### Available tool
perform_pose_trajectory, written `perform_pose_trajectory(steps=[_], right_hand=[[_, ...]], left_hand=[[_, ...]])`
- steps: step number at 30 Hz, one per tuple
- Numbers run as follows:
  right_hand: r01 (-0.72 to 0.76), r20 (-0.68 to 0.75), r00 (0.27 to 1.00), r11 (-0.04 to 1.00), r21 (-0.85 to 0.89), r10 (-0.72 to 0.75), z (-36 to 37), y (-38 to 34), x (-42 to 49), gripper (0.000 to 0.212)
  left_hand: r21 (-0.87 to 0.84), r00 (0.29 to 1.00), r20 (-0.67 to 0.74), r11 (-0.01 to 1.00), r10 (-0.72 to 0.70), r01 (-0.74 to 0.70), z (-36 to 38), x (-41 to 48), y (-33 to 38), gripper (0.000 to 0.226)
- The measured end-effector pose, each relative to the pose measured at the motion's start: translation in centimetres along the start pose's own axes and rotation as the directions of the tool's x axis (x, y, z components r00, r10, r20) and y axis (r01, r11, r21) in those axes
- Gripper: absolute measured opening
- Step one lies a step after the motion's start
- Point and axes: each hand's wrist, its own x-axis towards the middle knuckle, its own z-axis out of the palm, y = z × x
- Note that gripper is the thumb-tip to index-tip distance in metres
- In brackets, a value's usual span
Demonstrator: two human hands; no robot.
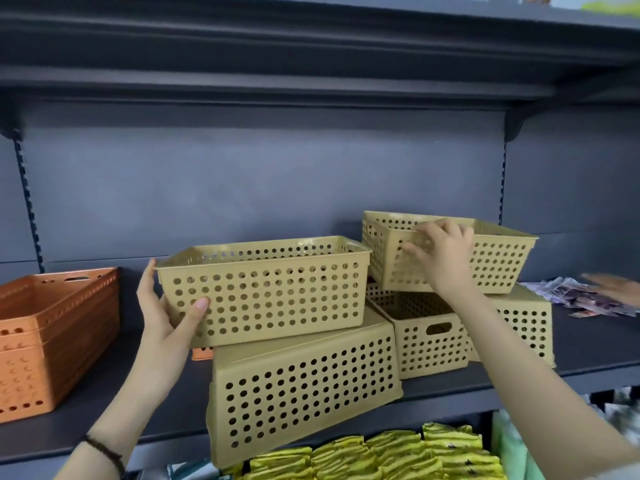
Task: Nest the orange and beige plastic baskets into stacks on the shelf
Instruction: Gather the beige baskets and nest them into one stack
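My left hand (pixel 169 317) grips the left end of an upright beige basket (pixel 270 289), thumb on its front wall. That basket rests on an upside-down beige basket (pixel 304 386) at the shelf's front edge. My right hand (pixel 440 254) grips the near rim of a second upright beige basket (pixel 498 258), tilted and perched on top of two more beige baskets: an upright one (pixel 429 344) and one (pixel 526 323) behind my forearm. A nested stack of orange baskets (pixel 52 327) stands at the far left. A small orange piece (pixel 202 353) peeks out under the left-hand basket.
The dark grey shelf (pixel 138 403) has bare room between the orange stack and the beige baskets. Loose printed packets (pixel 568 296) lie at the right, where another person's blurred hand (pixel 616 287) reaches in. Yellow packaged goods (pixel 381 455) fill the shelf below. An upper shelf (pixel 311 81) hangs overhead.
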Motion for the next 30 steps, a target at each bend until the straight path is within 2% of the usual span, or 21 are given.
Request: perform_pose_trajectory(steps=[5, 9, 14, 18, 23, 30], right_hand=[[0.021, -0.065, 0.998, 0.985, 0.170, -0.010, -0.3, -3.4, 1.5, 0.039], [0.020, -0.163, 0.986, 0.980, 0.199, 0.013, -0.9, -7.1, 2.7, 0.038], [0.129, -0.203, 0.976, 0.961, 0.244, -0.079, -1.8, -11.7, 4.4, 0.041], [0.219, -0.149, 0.973, 0.914, 0.342, -0.177, -1.1, -15.9, 4.0, 0.042], [0.245, -0.035, 0.966, 0.869, 0.430, -0.256, 1.4, -20.2, 0.9, 0.044], [0.310, 0.073, 0.932, 0.883, 0.351, -0.356, 3.3, -25.8, -3.3, 0.037]], left_hand=[[-0.030, 1.000, -0.019, 0.999, -0.015, 0.015, 0.5, 0.0, 0.0, 0.080], [-0.036, 0.998, -0.055, 0.999, -0.027, 0.025, 0.1, -0.1, 0.3, 0.080], [-0.030, 0.999, -0.012, 0.999, -0.038, 0.037, -0.3, 0.3, 0.3, 0.078], [-0.043, 0.999, -0.012, 0.999, -0.033, 0.033, 0.1, 0.3, 0.2, 0.076], [-0.071, 0.999, -0.003, 0.997, -0.041, 0.041, 0.4, 0.4, 0.3, 0.078], [-0.072, 0.998, 0.002, 0.995, -0.065, 0.065, 0.1, 0.5, 0.2, 0.081]])
